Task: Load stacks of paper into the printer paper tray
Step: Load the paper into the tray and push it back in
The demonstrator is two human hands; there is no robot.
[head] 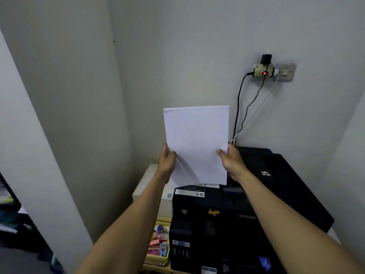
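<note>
A white stack of paper (196, 143) stands upright in the air above the back of a black Epson printer (233, 216). My left hand (167, 159) grips the stack's left edge and my right hand (232, 158) grips its right edge, thumbs on the near face. The bottom edge of the stack hangs just over the printer's rear top. The stack and my right arm hide the printer's paper tray opening.
A beige box (150, 184) sits left of the printer against the wall. Below it a yellow tray (161, 260) holds several small coloured items. Cables (240, 107) run down the wall from a socket adapter (263, 73) to behind the printer. A wall corner stands close on the left.
</note>
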